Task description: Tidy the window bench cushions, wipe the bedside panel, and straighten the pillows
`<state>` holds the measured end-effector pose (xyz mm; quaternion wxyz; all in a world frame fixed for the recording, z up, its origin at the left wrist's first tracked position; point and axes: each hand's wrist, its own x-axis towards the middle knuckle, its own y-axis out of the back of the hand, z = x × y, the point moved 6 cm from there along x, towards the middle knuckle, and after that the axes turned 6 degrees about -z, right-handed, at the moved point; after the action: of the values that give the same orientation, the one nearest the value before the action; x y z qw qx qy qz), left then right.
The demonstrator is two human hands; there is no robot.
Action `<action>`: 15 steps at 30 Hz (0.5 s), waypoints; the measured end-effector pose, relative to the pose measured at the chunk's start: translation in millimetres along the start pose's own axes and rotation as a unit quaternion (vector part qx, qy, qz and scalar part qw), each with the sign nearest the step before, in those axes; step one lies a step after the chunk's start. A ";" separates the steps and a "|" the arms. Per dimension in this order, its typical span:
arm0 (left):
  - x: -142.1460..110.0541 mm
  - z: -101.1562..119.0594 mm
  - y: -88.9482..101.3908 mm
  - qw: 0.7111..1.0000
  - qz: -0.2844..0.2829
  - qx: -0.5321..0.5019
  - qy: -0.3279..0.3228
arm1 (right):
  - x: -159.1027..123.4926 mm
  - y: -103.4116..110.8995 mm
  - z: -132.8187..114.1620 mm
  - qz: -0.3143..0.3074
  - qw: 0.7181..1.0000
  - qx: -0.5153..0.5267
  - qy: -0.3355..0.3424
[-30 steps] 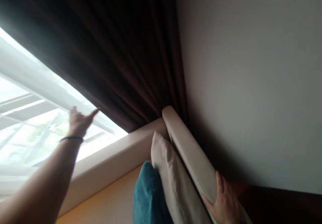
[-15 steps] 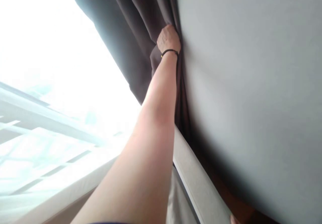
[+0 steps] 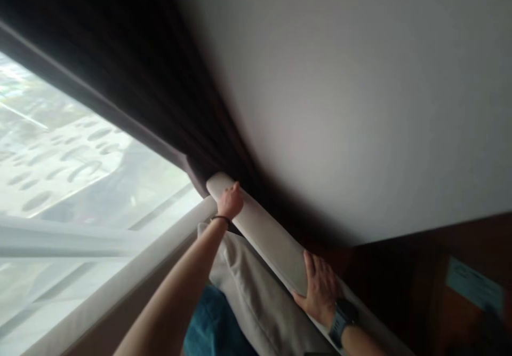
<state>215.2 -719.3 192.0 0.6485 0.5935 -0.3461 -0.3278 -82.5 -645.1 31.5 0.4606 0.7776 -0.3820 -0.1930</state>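
Padded beige sofa edge (image 3: 270, 238), between pale cushion (image 3: 256, 286) and grey wall (image 3: 360, 105): topped at far end by curled left hand (image 3: 231, 201) (can't tell whether gripping), nearer by spread, unclenched right hand (image 3: 319, 289). Might slip and overbalance if leaning too hard.

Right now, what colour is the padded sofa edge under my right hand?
The padded sofa edge is plain pale beige, showing best in the head view.

this looks like a home, with a sofa (image 3: 276, 246), cushions (image 3: 256, 292) and dark curtain (image 3: 132, 62) beside a window (image 3: 92, 185).
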 end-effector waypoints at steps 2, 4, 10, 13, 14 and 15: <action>-50.9 55.2 -54.2 0.997 -0.023 -0.013 -0.069 | 2.7 15.9 -4.2 -0.011 1.000 0.027 -0.001; -95.6 102.5 -86.0 0.989 -0.037 -0.037 -0.137 | 3.7 31.0 1.8 -0.014 0.999 0.049 0.010; -194.6 165.3 -105.0 0.955 -0.025 -0.165 -0.246 | -73.3 67.5 145.4 0.021 0.993 0.073 -0.092; -240.9 178.4 -108.7 0.953 -0.013 -0.213 -0.217 | -168.6 82.4 271.2 0.056 0.967 0.038 -0.248; -257.6 186.6 -111.4 0.952 -0.016 -0.226 -0.207 | -203.2 84.8 310.8 0.062 0.953 0.027 -0.295; -274.8 197.7 -114.6 0.950 -0.022 -0.239 -0.199 | -237.6 85.7 347.5 0.068 0.936 0.018 -0.346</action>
<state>-102.0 -606.2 72.3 0.6818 0.3519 -0.3662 -0.5265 -495.3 -683.6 -80.9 0.2980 0.6429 -0.5732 -0.4115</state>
